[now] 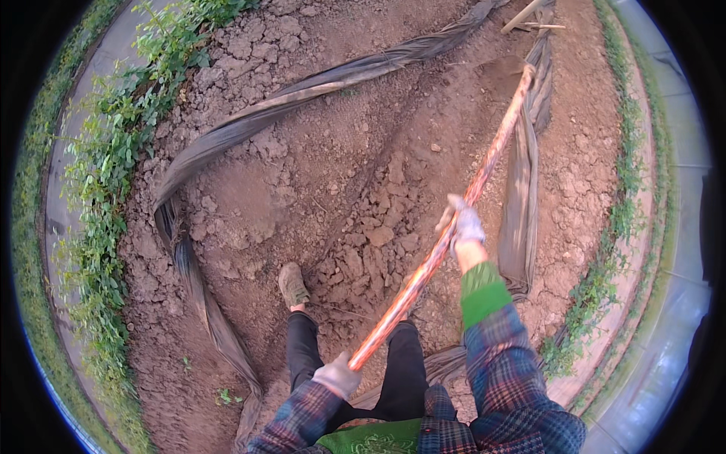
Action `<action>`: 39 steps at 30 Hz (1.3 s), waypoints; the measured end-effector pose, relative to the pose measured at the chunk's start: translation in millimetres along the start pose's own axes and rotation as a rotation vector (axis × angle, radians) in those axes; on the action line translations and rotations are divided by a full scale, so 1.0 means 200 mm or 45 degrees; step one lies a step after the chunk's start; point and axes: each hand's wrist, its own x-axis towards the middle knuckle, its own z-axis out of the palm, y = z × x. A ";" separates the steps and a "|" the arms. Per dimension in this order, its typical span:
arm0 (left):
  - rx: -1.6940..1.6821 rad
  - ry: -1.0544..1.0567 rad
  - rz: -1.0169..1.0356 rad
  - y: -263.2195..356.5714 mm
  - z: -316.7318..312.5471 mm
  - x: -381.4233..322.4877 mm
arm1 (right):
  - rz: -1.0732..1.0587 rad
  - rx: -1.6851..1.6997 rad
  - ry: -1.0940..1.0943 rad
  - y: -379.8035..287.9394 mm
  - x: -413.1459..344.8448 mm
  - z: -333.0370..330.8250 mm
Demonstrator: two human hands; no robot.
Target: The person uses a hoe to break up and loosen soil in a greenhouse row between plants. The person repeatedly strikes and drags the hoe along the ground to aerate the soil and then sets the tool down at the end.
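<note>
My gloved left hand (338, 374) is closed around the near end of a long wooden tool handle (417, 281), low in front of my body. Further up the shaft, my gloved right hand (466, 224) grips it near the middle. The handle slants up to the right. At its far end a blurred, dark, flat blade (503, 71), which looks like a hoe's, lies over or just above the soil; whether it touches cannot be told. Broken clods of reddish soil (377, 235) lie between my feet and the blade.
A long twisted strip of dark fabric (249, 122) bends around the left side of the soil. More folded fabric (519, 221) lies right of the handle. Wooden sticks (522, 16) lie at the top right. Leafy green plants (102, 193) line the left edge; low weeds (618, 238) line the right.
</note>
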 end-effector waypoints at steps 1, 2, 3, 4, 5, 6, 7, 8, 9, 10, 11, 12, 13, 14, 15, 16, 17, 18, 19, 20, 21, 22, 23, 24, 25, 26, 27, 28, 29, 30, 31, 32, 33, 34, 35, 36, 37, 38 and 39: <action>0.017 -0.055 -0.048 0.07 -0.01 0.01 | 0.027 -0.056 0.058 -0.01 0.08 0.00; 0.014 -0.072 -0.048 0.12 -0.01 0.01 | 0.044 -0.079 0.042 0.02 0.12 0.02; -0.013 0.016 -0.014 0.12 -0.01 -0.03 | 0.026 -0.098 0.028 0.08 0.15 0.03; -0.009 -0.024 -0.084 0.08 0.01 -0.09 | 0.116 -0.153 0.051 0.20 0.13 0.06; -0.020 0.037 -0.112 0.01 0.05 -0.21 | 0.202 -0.359 0.091 0.34 0.08 0.08; -0.031 0.036 -0.151 -0.08 0.10 -0.31 | 0.255 -0.437 0.060 0.52 -0.03 0.09; 0.067 -0.226 -0.274 -0.25 0.10 -0.45 | 0.437 -0.297 0.057 0.71 -0.17 0.10; 0.125 -0.008 -0.315 -0.39 0.14 -0.54 | 0.375 -0.183 0.102 0.83 -0.28 0.09; 0.147 0.037 -0.350 -0.55 0.14 -0.65 | 0.459 -0.172 0.134 0.93 -0.42 0.08; 0.139 -0.011 -0.366 -0.70 0.15 -0.74 | 0.494 -0.059 0.065 1.02 -0.56 0.05; 0.139 -0.023 -0.404 -0.81 0.17 -0.82 | 0.623 -0.041 0.052 1.08 -0.71 0.02; 0.164 0.005 -0.440 -0.88 0.19 -0.85 | 0.762 -0.032 0.072 1.11 -0.79 0.02; 0.212 0.045 -0.467 -0.91 0.20 -0.87 | 0.692 0.004 0.041 1.10 -0.83 0.02; 0.253 0.094 -0.470 -0.92 0.19 -0.86 | 0.690 0.009 0.080 1.07 -0.85 0.04; 0.293 0.139 -0.460 -0.88 0.18 -0.81 | 0.614 0.072 -0.014 1.00 -0.83 0.04; 0.323 0.168 -0.419 -0.82 0.16 -0.75 | 0.644 0.084 0.105 0.93 -0.75 0.06; 0.339 0.144 -0.388 -0.74 0.13 -0.65 | 0.621 0.183 0.145 0.84 -0.67 0.07; 0.263 0.140 -0.247 -0.67 0.08 -0.55 | 0.375 0.039 0.146 0.74 -0.59 0.06; 0.221 0.237 -0.131 -0.56 0.05 -0.43 | 0.395 0.081 0.159 0.64 -0.46 0.07; 0.210 0.157 -0.039 -0.46 0.01 -0.32 | 0.323 -0.016 0.081 0.52 -0.35 0.05; 0.148 0.193 0.092 -0.36 0.00 -0.24 | 0.231 -0.117 0.062 0.41 -0.23 0.03; 0.112 0.140 0.011 -0.26 0.00 -0.17 | 0.225 -0.129 0.083 0.32 -0.13 0.02; 0.072 0.080 0.020 -0.18 -0.01 -0.12 | 0.136 -0.073 0.079 0.26 -0.03 0.02; 0.054 0.080 -0.009 -0.10 0.00 -0.08 | 0.107 -0.061 0.147 0.24 0.05 0.04; 0.022 0.098 -0.024 -0.08 0.01 -0.10 | 0.169 -0.063 0.074 0.28 0.08 0.05; 0.005 0.224 0.020 -0.07 0.02 -0.12 | 0.173 -0.086 0.087 0.32 0.10 0.08; 0.014 0.171 -0.106 -0.11 0.03 -0.21 | 0.225 -0.159 0.036 0.44 0.06 0.10; 0.045 0.205 -0.160 -0.17 0.07 -0.33 | 0.295 -0.277 0.087 0.60 -0.03 0.12; 0.136 0.171 -0.186 -0.28 0.08 -0.47 | 0.428 -0.309 -0.010 0.77 -0.16 0.12; 0.269 0.058 -0.442 -0.40 0.11 -0.60 | 0.491 -0.095 0.198 0.92 -0.28 0.14; 0.100 -0.165 -0.356 -0.61 0.03 -0.70 | 0.513 -0.049 0.032 0.99 -0.43 0.07; 0.054 -0.235 -0.349 -0.76 0.03 -0.80 | 0.560 -0.054 0.104 1.08 -0.56 0.05; 0.095 -0.160 -0.351 -0.89 0.06 -0.90 | 0.717 -0.033 0.105 1.14 -0.70 0.02; 0.148 -0.061 -0.337 -0.99 0.10 -0.95 | 0.820 0.041 0.076 1.16 -0.81 0.00; 0.151 -0.054 -0.332 -1.06 0.13 -0.97 | 0.848 0.065 0.082 1.15 -0.87 0.00; 0.277 0.149 -0.228 -1.12 0.14 -0.95 | 0.896 0.115 0.095 1.12 -0.91 0.01; 0.281 0.156 -0.226 -1.13 0.16 -0.89 | 0.822 0.122 -0.027 1.05 -0.91 0.02; 0.351 0.212 -0.167 -1.10 0.18 -0.81 | 0.798 0.119 0.019 0.98 -0.87 0.05; 0.478 0.227 -0.142 -1.06 0.16 -0.71 | 0.747 0.220 -0.015 0.89 -0.82 0.05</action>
